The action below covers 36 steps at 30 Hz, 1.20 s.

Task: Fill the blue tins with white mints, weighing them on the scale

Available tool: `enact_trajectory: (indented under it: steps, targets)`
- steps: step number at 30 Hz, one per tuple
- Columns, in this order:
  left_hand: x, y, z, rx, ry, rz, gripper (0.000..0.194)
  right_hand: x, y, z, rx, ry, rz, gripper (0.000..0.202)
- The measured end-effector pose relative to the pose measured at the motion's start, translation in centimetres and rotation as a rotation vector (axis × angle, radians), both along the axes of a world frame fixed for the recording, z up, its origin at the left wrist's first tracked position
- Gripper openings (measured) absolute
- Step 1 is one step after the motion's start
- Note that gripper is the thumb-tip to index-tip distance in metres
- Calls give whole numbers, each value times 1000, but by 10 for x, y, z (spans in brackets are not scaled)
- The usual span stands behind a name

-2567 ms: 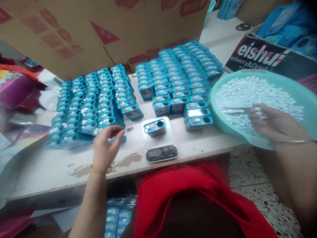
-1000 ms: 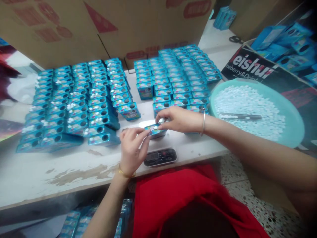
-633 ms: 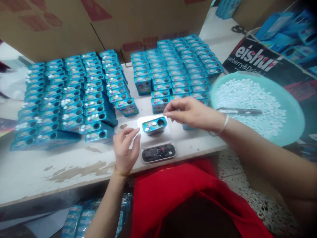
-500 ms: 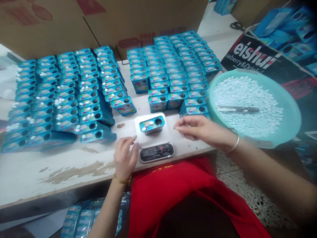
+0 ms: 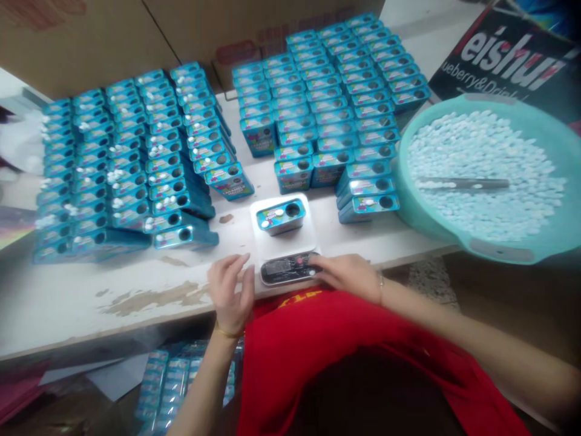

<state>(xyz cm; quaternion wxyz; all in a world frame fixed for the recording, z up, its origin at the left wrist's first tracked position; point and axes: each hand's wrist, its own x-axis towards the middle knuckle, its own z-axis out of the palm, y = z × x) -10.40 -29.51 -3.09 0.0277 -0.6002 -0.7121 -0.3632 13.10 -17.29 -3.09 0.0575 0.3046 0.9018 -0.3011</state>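
A blue tin (image 5: 281, 218) with a round dark hole in its top stands on the white platform of a small digital scale (image 5: 259, 245). Two white tablets lie on the tin's top. My right hand (image 5: 349, 275) reaches to the scale's black control panel (image 5: 285, 268), its fingertips at the panel's right end beside a small white tablet (image 5: 312, 272). These fingers are stretched out and seem to hold nothing. To the left of the scale, my left hand (image 5: 231, 290) hovers near the table edge with loosely bent fingers apart, nothing in them.
Rows of blue tins (image 5: 131, 200) with white tablets on top stand at left; more rows (image 5: 318, 103) stand at back right. A turquoise basin (image 5: 417, 221) of white tablets holds a grey strip (image 5: 481, 183). Behind are cardboard (image 5: 100, 36) and a black printed box (image 5: 458, 69).
My right hand has moved from beside the tin down toward me onto the scale's panel. My left hand stays about where it was. The head view has shifted slightly.
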Motion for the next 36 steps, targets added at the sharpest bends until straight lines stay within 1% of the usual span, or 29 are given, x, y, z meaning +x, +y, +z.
enact_trajectory:
  steps: [2, 6, 8, 11, 14, 16, 19, 21, 23, 26, 27, 29, 31, 34, 36]
  targets:
    - [-2, 8, 10, 26, 57, -4, 39, 0, -2, -4, 45, -10, 29, 26]
    - [-5, 28, 27, 69, 206, -88, 48, -2, -6, -9, 74, 15, 21, 24]
    - [-4, 37, 31, 68, 249, -131, 50, -2, -8, -9, 67, 26, 16, 24]
    - [-1, 47, 35, 42, 274, -153, 50, -3, -8, -5, 47, 46, -11, 27]
    - [5, 58, 38, 7, 298, -167, 47, -2, -6, 3, -17, 102, -87, 29]
    - [9, 67, 41, -8, 314, -188, 44, -1, -3, 11, -73, 170, -160, 29]
    - [14, 81, 46, -16, 324, -223, 40, -3, 5, 29, -125, 282, -272, 27]
    - [15, 88, 49, -10, 315, -241, 33, -7, 13, 42, -112, 361, -330, 27]
    - [14, 91, 51, 4, 282, -243, 28, -14, 22, 55, -67, 441, -365, 28]
    - [10, 88, 51, 36, 221, -216, 34, -30, 37, 69, -2, 514, -373, 30]
    - [8, 85, 50, 54, 210, -201, 36, -35, 41, 71, 15, 512, -370, 30]
    - [6, 80, 48, 85, 207, -184, 33, -46, 47, 74, 45, 481, -361, 28]
    - [6, 75, 44, 89, 219, -196, 30, -52, 52, 75, 58, 464, -366, 27]
    - [12, 76, 41, 47, 246, -242, 36, -52, 54, 76, -7, 543, -419, 31]
    - [17, 81, 42, 18, 261, -269, 39, -44, 52, 73, -137, 619, -477, 31]
